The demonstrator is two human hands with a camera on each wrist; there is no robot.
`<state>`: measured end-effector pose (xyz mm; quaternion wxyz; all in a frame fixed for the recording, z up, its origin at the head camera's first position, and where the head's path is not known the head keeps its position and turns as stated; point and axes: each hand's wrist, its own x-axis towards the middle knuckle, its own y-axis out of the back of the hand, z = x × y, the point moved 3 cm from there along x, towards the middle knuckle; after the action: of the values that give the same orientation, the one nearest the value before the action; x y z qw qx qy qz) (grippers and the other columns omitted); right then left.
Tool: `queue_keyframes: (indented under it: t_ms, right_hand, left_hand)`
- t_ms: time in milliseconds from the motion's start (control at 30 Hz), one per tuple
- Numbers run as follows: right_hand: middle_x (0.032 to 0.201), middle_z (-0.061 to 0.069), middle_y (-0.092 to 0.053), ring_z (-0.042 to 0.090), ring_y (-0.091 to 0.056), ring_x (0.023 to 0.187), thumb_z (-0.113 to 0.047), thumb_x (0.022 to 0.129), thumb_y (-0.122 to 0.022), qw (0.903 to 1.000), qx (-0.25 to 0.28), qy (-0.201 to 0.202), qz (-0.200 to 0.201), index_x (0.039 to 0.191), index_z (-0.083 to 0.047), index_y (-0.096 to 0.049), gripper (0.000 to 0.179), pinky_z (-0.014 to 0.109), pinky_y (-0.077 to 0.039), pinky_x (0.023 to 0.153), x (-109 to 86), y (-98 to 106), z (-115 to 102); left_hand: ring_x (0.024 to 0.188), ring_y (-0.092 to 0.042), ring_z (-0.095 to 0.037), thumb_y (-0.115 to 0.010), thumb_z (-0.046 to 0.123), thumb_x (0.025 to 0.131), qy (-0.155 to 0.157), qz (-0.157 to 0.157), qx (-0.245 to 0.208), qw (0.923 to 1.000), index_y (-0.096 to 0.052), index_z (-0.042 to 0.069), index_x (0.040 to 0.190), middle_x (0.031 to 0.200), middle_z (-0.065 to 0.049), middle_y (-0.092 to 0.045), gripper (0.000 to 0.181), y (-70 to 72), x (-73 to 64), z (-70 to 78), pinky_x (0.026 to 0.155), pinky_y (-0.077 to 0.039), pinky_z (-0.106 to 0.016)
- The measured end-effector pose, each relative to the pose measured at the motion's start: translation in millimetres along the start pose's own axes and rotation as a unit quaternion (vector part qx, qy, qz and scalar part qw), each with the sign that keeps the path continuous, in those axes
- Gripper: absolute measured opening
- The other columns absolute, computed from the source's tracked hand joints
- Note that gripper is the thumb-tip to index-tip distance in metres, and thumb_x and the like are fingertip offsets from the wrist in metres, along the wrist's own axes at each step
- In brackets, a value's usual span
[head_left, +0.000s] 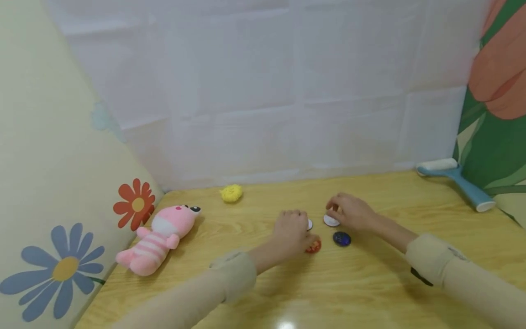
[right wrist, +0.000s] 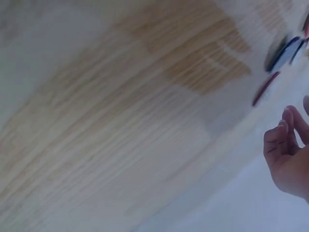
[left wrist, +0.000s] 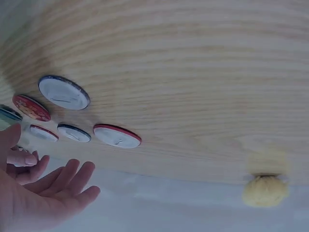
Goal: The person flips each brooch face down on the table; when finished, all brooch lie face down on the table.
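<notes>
Several round badges lie close together on the wooden table (head_left: 263, 292). My left hand (head_left: 289, 234) hovers over them from the left, fingers loosely bent, its lower edge by the red badge (head_left: 314, 246). My right hand (head_left: 352, 212) comes from the right; its thumb and bent fingers are at a white-backed badge (head_left: 331, 220), and I see no grip on it. A dark blue badge (head_left: 342, 238) lies in front of that one. In the left wrist view, more white-backed badges with coloured rims show, such as a red-rimmed badge (left wrist: 117, 136); the left hand hides some in the head view.
A pink striped plush toy (head_left: 158, 242) lies at the left. The fluffy yellow ball (head_left: 231, 193) sits at the back by the white sheet (head_left: 246, 91). At the back right is a blue-handled roller (head_left: 466, 180), close to the wall.
</notes>
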<state>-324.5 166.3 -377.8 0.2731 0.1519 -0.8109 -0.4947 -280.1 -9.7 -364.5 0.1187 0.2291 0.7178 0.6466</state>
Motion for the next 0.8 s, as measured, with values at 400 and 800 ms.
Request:
queue_keyframes:
  t_ms: [400,800]
  right_hand:
    - [0.083,-0.007,-0.055,0.004,-0.051,0.071,-0.044,0.08,-0.078,0.9908,-0.007,0.093,-0.097,0.106,-0.005,-0.071,0.048,0.022,-0.045,0.062,-14.6,-14.4,-46.9]
    - [0.078,-0.008,-0.055,0.005,-0.049,0.072,-0.033,0.075,-0.083,0.9913,-0.025,0.11,-0.068,0.098,-0.009,-0.072,0.035,0.024,-0.044,0.064,-16.1,-24.3,-50.6]
  left_hand:
    - [0.072,-0.059,-0.016,-0.077,0.049,0.079,-0.011,0.012,-0.12,0.9926,-0.055,0.014,0.07,0.083,-0.004,-0.06,0.042,-17.0,-43.7,-22.6,0.056,-0.05,-0.029]
    - [0.075,-0.057,-0.017,-0.069,0.044,0.088,-0.039,0.016,-0.067,0.9968,-0.065,0.012,0.078,0.083,-0.002,-0.059,0.034,-25.8,-38.9,-13.8,0.063,-0.053,-0.03]
